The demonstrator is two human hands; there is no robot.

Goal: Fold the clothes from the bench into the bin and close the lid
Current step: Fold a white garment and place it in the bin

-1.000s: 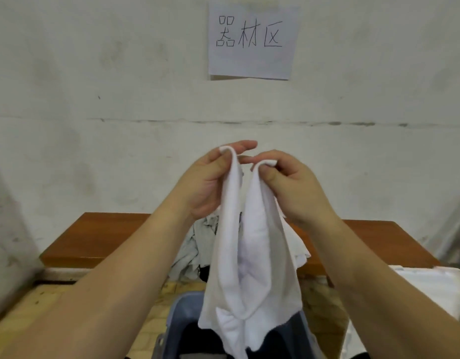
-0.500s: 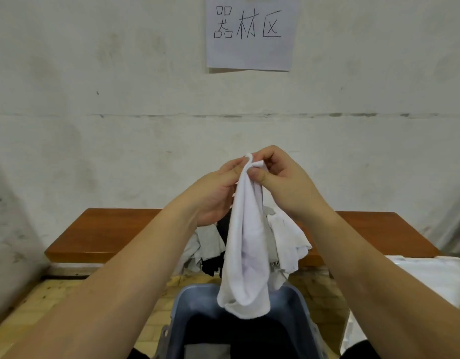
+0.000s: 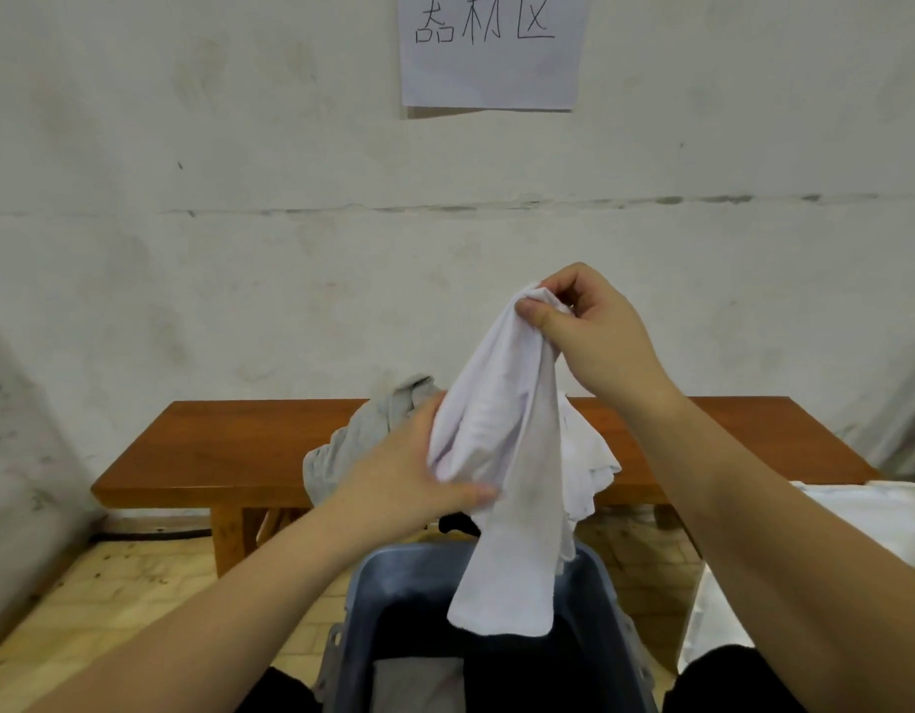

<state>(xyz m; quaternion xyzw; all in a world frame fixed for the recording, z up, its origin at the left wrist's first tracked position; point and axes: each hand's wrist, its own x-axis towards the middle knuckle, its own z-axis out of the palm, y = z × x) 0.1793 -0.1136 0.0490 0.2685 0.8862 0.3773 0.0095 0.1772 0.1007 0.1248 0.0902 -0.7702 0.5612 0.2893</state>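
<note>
1. The wall (image 3: 187, 249) filled most of the view, with a paper sign (image 3: 491, 48) taped high on it; it stood behind the bench and left no room to move further forward.
2. The bench (image 3: 213, 455) stood against the wall, its long front edge facing the person. Both of its ends were bare, so there was free room beside the clothes.
3. The bin (image 3: 393, 578) stood open on the floor in front of the bench, just under the hands. Dark and grey clothes already lay inside, probably so that each folded piece could drop straight down.
4. A white lid-like thing (image 3: 867, 512) lay at the right, apart from the bin; the lid was not yet on.
5. The pile of clothes (image 3: 352, 434) waited on the middle of the bench, grey and white pieces, partly hidden by the hands.
6. The white cloth (image 3: 501, 455) hung in the air over the bin, its lower edge near the rim.
7. The right hand (image 3: 594, 337) pinched the top of the cloth in a closed grip, to keep it hanging straight.
8. The left hand (image 3: 409, 476) grasped the cloth at its middle, thumb in front, seemingly to fold it once more.
</note>
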